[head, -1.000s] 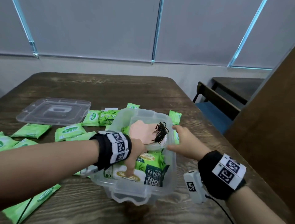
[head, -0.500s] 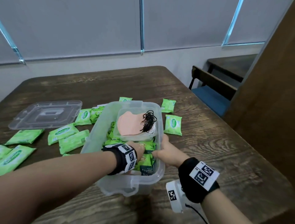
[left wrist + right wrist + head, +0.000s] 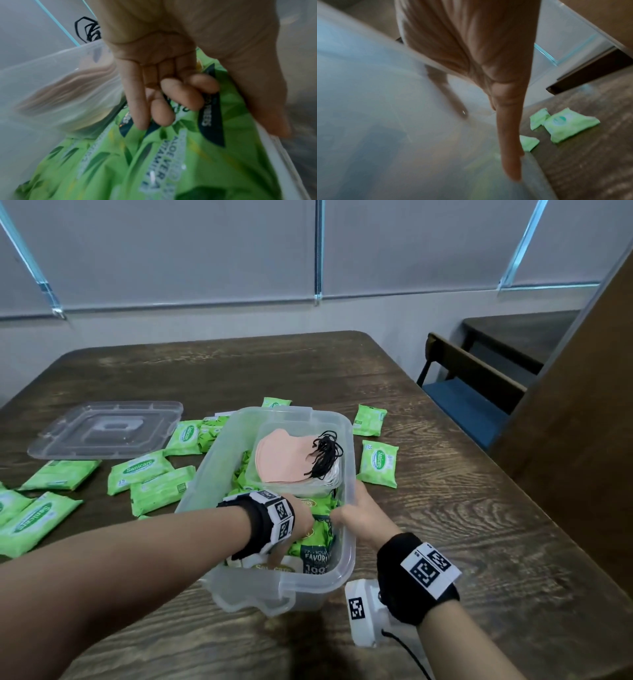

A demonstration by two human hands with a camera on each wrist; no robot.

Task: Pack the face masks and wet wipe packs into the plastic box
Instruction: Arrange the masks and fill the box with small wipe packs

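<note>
- While our left hand (image 3: 301, 529) reaches deep into the plastic box (image 3: 346, 563), its fingers (image 3: 164, 102) curl down onto the big green wet wipe pack (image 3: 317, 537) lying at the near end; whether they truly grip it or only press it flat, we cannot tell.
- Our right hand (image 3: 359, 520) grips the right rim of the box, thumb inside and fingers down the outer wall; we judge it is steadying the box.
- A second ago the box sat square to us; now it is turned so that its far end swings left, and our right hand has slid nearer along the rim; the left hand has gone lower, from near the masks to the large packs.
- The face masks (image 3: 291, 457), peach on top with black ear loops, lie in a small clear tray (image 3: 260, 484) at the far end of the box, above more green packs; so the masks are already in.
- Small wet wipe packs (image 3: 150, 477) are scattered on the table (image 3: 479, 542) to the left, with two more (image 3: 378, 463) just right of the box; these are left to pack.
- The lid (image 3: 102, 429) lies apart at the far left; we reckon the packing is perhaps half done, and the left hand's settling of the big packs makes room for the rest.
</note>
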